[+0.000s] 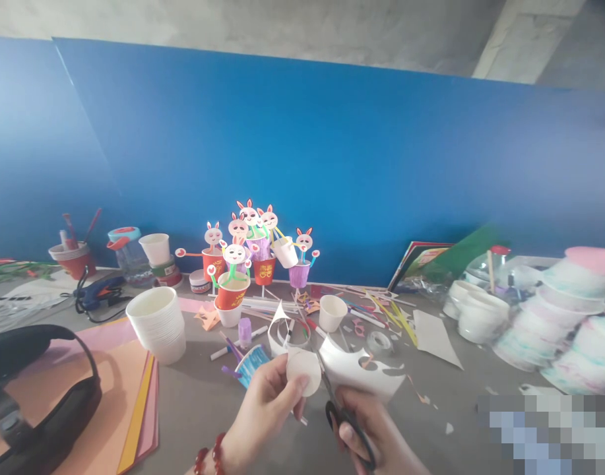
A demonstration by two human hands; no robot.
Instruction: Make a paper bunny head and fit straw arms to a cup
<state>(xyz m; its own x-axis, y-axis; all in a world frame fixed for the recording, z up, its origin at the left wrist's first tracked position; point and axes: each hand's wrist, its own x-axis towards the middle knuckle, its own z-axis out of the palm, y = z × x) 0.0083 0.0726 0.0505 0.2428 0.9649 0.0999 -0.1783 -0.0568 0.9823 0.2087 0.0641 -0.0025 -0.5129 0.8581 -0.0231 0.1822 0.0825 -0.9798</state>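
My left hand point(262, 412), with a red bead bracelet at the wrist, pinches a round white paper cup bottom point(303, 372) low in the middle of the view. My right hand point(376, 432) is closed on black-handled scissors point(342, 412), whose blades point up along the right edge of the white disc. Just beyond the scissors lies a cut-open white paper cup piece point(361, 373) on the grey table point(203, 402).
Several paper-cup bunny figures point(243, 257) stand against the blue backboard. A stack of white cups point(158, 323) is at the left, next to orange and pink paper sheets point(104, 389). A glue gun point(97, 293), stacked bowls point(564, 316), tape point(380, 341) and paper scraps lie around.
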